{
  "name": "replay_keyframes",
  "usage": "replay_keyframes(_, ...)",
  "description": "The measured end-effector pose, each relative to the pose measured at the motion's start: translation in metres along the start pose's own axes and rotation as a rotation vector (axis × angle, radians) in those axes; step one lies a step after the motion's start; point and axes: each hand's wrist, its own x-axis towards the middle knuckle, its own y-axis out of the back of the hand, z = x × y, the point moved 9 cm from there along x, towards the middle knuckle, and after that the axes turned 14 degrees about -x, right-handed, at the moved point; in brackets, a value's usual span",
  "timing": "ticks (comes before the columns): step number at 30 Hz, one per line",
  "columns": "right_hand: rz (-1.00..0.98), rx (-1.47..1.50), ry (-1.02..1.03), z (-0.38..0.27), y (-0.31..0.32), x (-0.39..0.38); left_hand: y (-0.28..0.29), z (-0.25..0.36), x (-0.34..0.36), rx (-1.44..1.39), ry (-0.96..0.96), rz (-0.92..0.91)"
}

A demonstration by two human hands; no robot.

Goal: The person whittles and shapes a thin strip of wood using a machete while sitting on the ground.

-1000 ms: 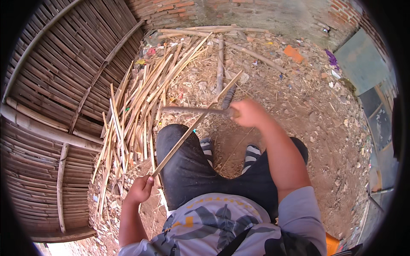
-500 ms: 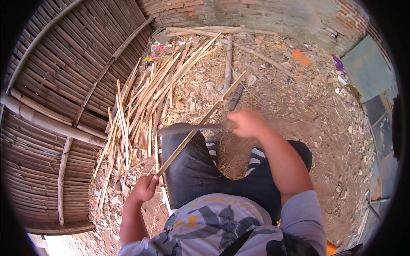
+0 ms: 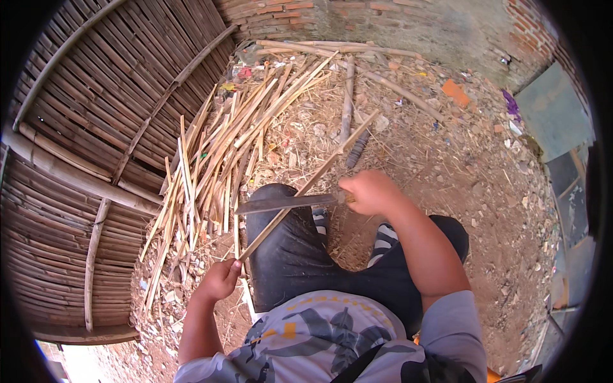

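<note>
My left hand (image 3: 220,279) is closed round the near end of a long bamboo strip (image 3: 324,168), beside my left knee. The strip slants away to the upper right across my left thigh. My right hand (image 3: 372,193) grips the handle of a machete (image 3: 271,204), most of the handle hidden in the fist. Its dark blade points left and lies across the strip above the knee. From this angle I cannot tell whether the edge is biting into the bamboo.
A pile of split bamboo strips (image 3: 223,150) covers the ground at left, beside a bamboo wall (image 3: 76,249). Farther off lie bamboo poles (image 3: 348,96) and a dark ribbed object (image 3: 357,150). A brick wall (image 3: 421,25) closes the back; grey panels (image 3: 554,112) lean at right.
The machete blade, blurred by motion before, is now sharp and a little nearer to me along the strip. Both hands keep their grips. The whole view has shifted slightly.
</note>
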Motion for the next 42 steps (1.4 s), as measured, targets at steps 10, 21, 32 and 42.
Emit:
replay_keyframes(10, 0.059, 0.387, -0.456, 0.101, -0.029, -0.013, 0.001, -0.001, 0.002, 0.064, -0.003, 0.008)
replay_keyframes(21, 0.037, 0.338, -0.431, 0.091, -0.014, -0.011, 0.001, 0.005, 0.002, 0.097, -0.054, 0.036)
replay_keyframes(32, -0.034, 0.041, -0.047, 0.014, -0.003, -0.002, 0.0, -0.012, 0.001, -0.021, 0.021, -0.015)
replay_keyframes(42, 0.065, 0.4, -0.475, 0.099, -0.019, -0.016, -0.002, 0.003, 0.002, 0.03, -0.033, 0.012)
